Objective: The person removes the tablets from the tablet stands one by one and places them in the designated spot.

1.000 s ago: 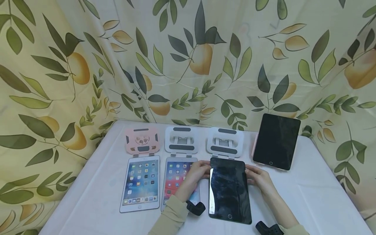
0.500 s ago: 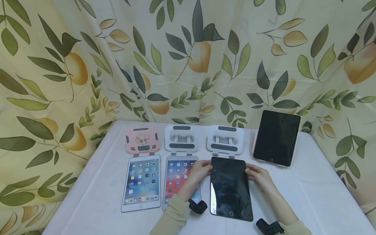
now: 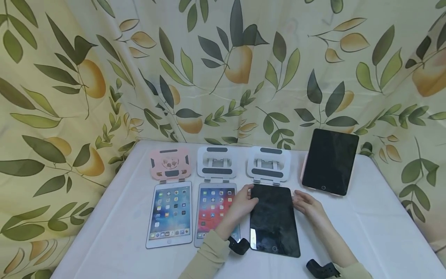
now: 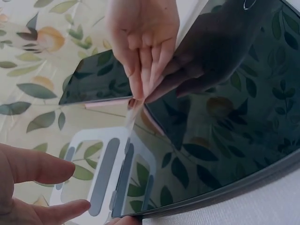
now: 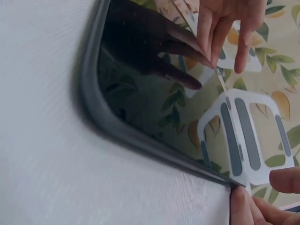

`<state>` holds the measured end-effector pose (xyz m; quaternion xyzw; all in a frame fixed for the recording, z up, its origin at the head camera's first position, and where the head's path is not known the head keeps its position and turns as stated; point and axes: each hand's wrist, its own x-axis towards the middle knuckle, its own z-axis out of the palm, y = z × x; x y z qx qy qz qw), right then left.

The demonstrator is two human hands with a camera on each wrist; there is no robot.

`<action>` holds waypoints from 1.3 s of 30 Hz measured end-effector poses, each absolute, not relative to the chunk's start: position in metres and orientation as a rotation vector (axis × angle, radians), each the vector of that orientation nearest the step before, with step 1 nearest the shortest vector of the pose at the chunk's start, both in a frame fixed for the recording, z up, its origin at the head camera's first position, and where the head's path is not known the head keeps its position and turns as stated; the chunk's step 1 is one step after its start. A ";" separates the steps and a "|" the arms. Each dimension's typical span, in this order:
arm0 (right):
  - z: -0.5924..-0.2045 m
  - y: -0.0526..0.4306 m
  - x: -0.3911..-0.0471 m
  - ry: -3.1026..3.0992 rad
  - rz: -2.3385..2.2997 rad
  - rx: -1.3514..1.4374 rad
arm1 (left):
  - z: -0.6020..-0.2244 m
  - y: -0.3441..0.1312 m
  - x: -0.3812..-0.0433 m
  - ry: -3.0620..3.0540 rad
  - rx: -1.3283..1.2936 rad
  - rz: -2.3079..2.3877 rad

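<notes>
A black tablet (image 3: 274,221) with a dark, reflective screen lies between the two hands, its far edge near a white folding stand (image 3: 266,171). My left hand (image 3: 242,205) is at its far left corner. In the left wrist view the thumb and index finger (image 4: 56,212) stand apart, with another fingertip at the tablet's edge. On the opposite side, my right hand (image 3: 310,207) has loosely extended fingers near the upper right edge. The right wrist view shows a fingertip (image 5: 240,200) touching that corner while the thumb is raised.
Two white-framed tablets with lit screens, one blue (image 3: 169,214) and one red and blue (image 3: 213,207), lie to the left. Behind them are a pink stand (image 3: 157,164) and another white stand (image 3: 216,171). A second black tablet (image 3: 330,162) leans on a pinkish stand at right.
The left thumb has shifted from the tablet's side to over its corner. The right fingers have loosened and drawn slightly away from the edge. The black tablet stays nearly in place.
</notes>
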<state>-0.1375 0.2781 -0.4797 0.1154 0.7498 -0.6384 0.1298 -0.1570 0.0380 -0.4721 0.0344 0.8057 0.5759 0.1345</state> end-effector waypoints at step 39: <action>-0.466 0.348 -0.122 2.413 -1.693 0.268 | -0.448 0.101 -0.172 2.180 0.267 1.760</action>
